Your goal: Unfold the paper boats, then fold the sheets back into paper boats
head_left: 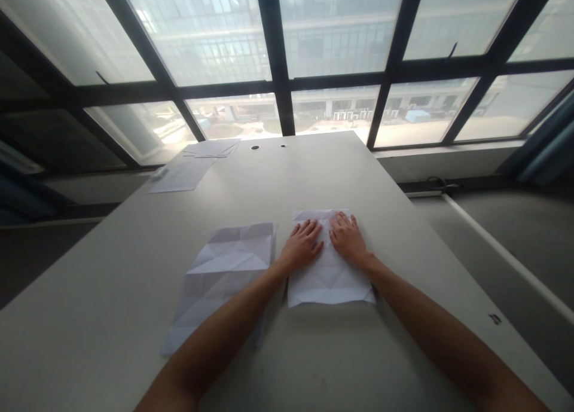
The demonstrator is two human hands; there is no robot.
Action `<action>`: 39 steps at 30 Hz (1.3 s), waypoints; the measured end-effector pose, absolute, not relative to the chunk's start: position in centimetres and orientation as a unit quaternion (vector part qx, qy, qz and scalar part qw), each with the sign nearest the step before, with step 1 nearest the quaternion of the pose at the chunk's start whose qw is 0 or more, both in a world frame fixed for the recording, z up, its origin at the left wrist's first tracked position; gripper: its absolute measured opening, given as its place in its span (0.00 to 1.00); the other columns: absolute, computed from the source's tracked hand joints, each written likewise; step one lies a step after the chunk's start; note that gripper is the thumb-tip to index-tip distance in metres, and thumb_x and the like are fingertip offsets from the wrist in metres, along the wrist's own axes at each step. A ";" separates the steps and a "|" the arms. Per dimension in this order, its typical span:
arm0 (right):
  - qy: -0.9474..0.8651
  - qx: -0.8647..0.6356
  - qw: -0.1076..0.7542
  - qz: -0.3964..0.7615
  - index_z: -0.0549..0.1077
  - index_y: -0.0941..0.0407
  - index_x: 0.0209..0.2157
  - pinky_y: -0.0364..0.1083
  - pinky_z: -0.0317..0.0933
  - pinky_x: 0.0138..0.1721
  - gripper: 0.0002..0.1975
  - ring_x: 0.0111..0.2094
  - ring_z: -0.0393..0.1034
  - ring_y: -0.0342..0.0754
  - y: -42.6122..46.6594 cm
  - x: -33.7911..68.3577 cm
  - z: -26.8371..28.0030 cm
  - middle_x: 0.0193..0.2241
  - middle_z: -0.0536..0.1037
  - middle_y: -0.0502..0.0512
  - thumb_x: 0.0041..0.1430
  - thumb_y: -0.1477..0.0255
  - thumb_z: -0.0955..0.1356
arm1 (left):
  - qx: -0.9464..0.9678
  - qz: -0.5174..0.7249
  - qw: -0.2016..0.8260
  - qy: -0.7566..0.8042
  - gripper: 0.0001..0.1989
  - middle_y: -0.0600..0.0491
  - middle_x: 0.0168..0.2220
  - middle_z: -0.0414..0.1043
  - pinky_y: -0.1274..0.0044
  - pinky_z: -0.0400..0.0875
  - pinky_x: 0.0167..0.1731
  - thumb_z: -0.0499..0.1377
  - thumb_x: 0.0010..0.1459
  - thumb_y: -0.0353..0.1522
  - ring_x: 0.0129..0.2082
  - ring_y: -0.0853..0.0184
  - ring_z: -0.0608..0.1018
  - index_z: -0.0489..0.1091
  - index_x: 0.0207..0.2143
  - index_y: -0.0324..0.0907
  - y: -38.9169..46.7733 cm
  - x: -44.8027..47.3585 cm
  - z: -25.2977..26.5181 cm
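A creased sheet of white paper (329,283) lies on the table in front of me, its near edge slightly raised. My left hand (302,244) rests flat on its left side, fingers spread. On the upper right part of the same paper lies my right hand (347,237), palm down with the fingers apart. Just left of it is another creased white paper (233,253), marked with fold lines and partly covered by my left forearm.
The white table (112,280) stretches toward a dark-framed window (280,59). At its far left lie flat white sheets (179,176) and a few thin folded pieces (210,152). Two round holes (255,147) sit near the far edge. A small dark mark (494,319) is at right.
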State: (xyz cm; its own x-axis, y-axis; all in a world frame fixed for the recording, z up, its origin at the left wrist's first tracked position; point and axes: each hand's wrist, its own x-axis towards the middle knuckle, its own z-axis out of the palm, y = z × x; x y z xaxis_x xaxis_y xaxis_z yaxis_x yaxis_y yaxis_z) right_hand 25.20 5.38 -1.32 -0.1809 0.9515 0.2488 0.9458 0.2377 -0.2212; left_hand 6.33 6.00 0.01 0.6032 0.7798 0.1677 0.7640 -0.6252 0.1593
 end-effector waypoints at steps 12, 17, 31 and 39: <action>-0.799 -0.570 0.177 0.073 0.58 0.63 0.65 0.55 0.37 0.67 0.27 0.68 0.45 0.52 4.1 22.9 -1.6 0.67 0.57 0.63 0.67 0.70 0.55 | 0.867 0.126 0.030 0.482 0.24 0.48 0.68 0.54 0.62 0.48 0.65 0.44 0.69 0.37 0.68 0.60 0.56 0.57 0.64 0.44 6.1 6.4 -0.5; -0.791 -0.584 0.171 0.067 0.60 0.60 0.65 0.56 0.37 0.67 0.26 0.68 0.45 0.52 4.6 23.2 -1.5 0.67 0.56 0.62 0.67 0.70 0.56 | 0.861 0.128 0.026 0.492 0.21 0.48 0.65 0.59 0.62 0.52 0.64 0.46 0.68 0.35 0.66 0.60 0.59 0.61 0.61 0.45 6.3 6.5 -0.2; -0.783 -0.597 0.169 0.055 0.62 0.60 0.63 0.56 0.39 0.66 0.25 0.68 0.47 0.53 6.4 25.4 -1.4 0.66 0.57 0.64 0.68 0.70 0.56 | 0.903 0.086 0.046 0.419 0.30 0.53 0.70 0.47 0.57 0.41 0.66 0.47 0.66 0.50 0.70 0.56 0.48 0.53 0.67 0.52 6.1 6.2 -0.2; -0.801 -0.567 0.183 0.055 0.66 0.59 0.61 0.55 0.42 0.66 0.23 0.66 0.51 0.53 5.9 25.4 -1.0 0.64 0.61 0.64 0.67 0.68 0.59 | 0.896 0.092 0.046 0.432 0.31 0.54 0.70 0.48 0.59 0.42 0.66 0.46 0.66 0.50 0.70 0.57 0.48 0.50 0.68 0.52 6.3 6.3 -0.4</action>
State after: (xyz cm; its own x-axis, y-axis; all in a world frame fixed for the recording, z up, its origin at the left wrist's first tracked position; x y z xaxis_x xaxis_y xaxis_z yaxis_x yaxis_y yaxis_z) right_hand 25.41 5.94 -0.98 -0.2903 0.9284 0.2321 0.8883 0.3516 -0.2955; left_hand 6.31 6.25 -0.42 0.6104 0.7820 0.1256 0.7652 -0.6232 0.1612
